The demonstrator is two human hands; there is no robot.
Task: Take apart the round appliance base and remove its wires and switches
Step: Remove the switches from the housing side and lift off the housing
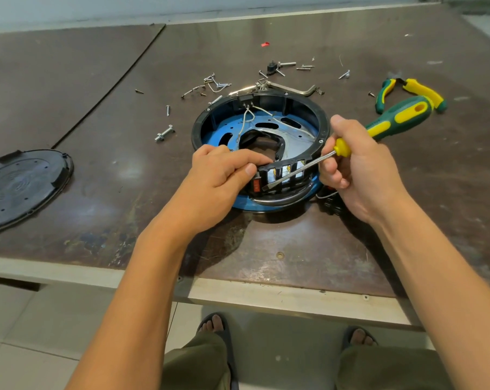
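Appliance base gripped by left hand; right hand fingers hold screwdriver; loose screws behind.

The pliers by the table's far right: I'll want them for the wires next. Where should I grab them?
Take the pliers by the two green-and-yellow handles, coming from the right with the right hand. The handles lie spread toward that side, the jaws point away to the left, and nothing lies on them.

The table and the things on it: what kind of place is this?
Probably a repair bench: a worn table, loose screws, pliers and a screwdriver.
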